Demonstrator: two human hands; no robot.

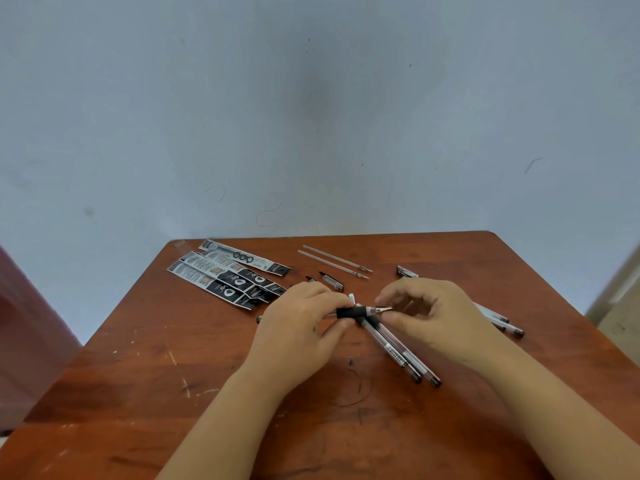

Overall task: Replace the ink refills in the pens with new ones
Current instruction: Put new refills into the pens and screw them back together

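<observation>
So the reddish wooden worktop (145,368) is scuffed and takes up the whole lower view, pushed against a pale blue wall (311,98). Both hands meet in the middle: the left hand (298,327) is wrapped around a pen (356,311) at its black rubber grip, and the right hand (433,313) pinches the metal tip end between thumb and fingers, looks like the tip is being screwed on or off, can't say which. My take: keep the barrel steady with the left and turn only the tip, keeping it straight in line so the thread doesn't cross and the refill doesn't bend. Directly under the held pen sit two clear pens (401,351) pointing toward the person, so lifting a bit avoids knocking them. More pens (502,322) poke out behind the right hand. Far left is a fan of refill packets (225,271), near the far edge two bare refills (334,261), and between them a small cap (332,281).
</observation>
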